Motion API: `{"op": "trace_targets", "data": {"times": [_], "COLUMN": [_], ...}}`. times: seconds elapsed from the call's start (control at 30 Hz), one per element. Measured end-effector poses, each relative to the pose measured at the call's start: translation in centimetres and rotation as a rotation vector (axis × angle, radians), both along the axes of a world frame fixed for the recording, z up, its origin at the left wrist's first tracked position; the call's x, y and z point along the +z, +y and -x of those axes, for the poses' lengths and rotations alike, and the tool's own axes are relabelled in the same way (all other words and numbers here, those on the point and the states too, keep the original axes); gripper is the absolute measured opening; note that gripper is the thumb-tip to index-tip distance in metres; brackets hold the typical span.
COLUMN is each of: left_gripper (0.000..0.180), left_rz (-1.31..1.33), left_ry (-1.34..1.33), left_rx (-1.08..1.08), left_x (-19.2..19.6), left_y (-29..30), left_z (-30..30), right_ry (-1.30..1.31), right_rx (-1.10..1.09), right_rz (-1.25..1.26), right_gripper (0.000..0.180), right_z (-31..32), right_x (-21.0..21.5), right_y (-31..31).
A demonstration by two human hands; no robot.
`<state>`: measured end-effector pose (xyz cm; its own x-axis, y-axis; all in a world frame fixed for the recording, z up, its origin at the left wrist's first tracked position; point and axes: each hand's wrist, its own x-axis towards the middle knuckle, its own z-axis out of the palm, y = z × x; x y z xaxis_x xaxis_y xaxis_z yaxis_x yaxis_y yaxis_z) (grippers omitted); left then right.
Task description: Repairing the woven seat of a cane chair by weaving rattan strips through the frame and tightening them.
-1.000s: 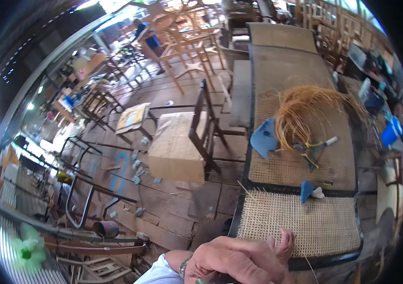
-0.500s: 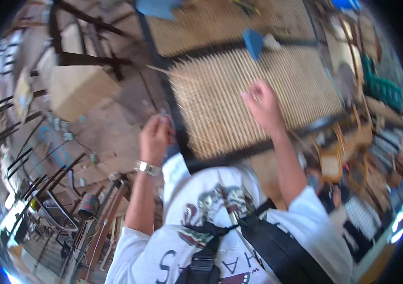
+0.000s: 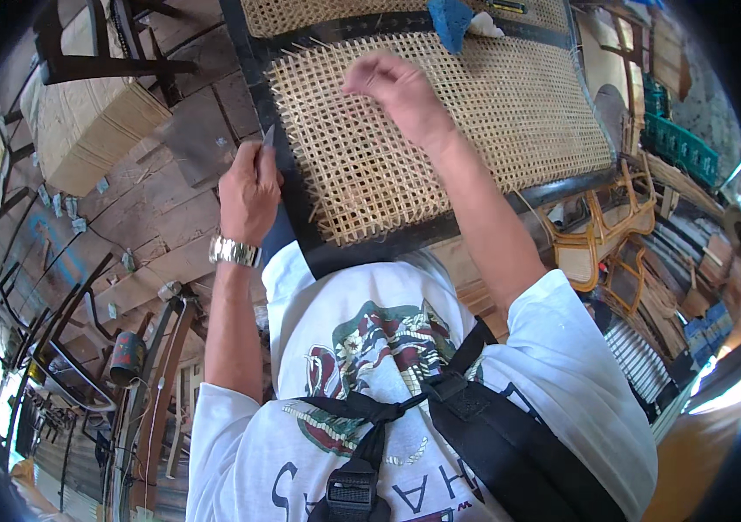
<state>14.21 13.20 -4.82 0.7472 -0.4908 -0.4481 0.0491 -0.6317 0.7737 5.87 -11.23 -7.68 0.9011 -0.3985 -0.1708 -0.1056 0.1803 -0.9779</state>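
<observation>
While the left hand (image 3: 249,193) is gripping a small blade (image 3: 268,137) at the frame's left rail, the right hand (image 3: 392,87) is pinching cane strands on the woven panel (image 3: 475,122), farther right.

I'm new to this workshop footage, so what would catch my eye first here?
The woven cane panel in its black frame fills the middle. The right hand rests on the weave, while the left hand, with a silver wristwatch, grips a small blade at the frame's left edge. A blue cloth lies at the top.
</observation>
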Motion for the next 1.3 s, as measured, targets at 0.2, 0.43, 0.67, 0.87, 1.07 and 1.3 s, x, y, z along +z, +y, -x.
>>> {"op": "trace_targets", "data": {"times": [0.2, 0.43, 0.67, 0.87, 1.07, 1.3], "left_gripper": [0.023, 0.032, 0.033, 0.025, 0.029, 0.026], "left_rz": [-0.051, -0.242, -0.419, -0.499, -0.525, -0.393], "left_ry": [-0.192, -0.208, -0.3, -0.493, -0.494, -0.484], "left_rx": [-0.338, -0.549, -0.849, -1.011, -1.021, -0.842], "left_x": [0.4, -1.1, 0.6, 1.1, 1.5, -0.6], "left_y": [-4.7, -8.5, -12.8, -15.2, -16.6, -13.3], "left_z": [-1.2, -3.1, -4.6, -4.2, -3.7, -2.1], "right_ry": [0.313, 0.795, 0.763, 0.63, 0.646, 0.58], "right_rx": [0.026, 0.368, 0.308, 0.14, 0.173, 0.187], "right_rz": [0.112, 0.703, 0.811, 0.983, 0.866, 0.804], "right_gripper": [0.017, 0.024, 0.02, 0.02, 0.018, 0.017], "right_z": [1.9, 1.4, 1.9, 2.1, 2.1, 1.9], "right_x": [3.7, 3.3, 3.2, 3.4, 2.9, 4.0], "right_y": [-6.3, -5.7, -4.6, -3.7, -4.1, -4.6]}}
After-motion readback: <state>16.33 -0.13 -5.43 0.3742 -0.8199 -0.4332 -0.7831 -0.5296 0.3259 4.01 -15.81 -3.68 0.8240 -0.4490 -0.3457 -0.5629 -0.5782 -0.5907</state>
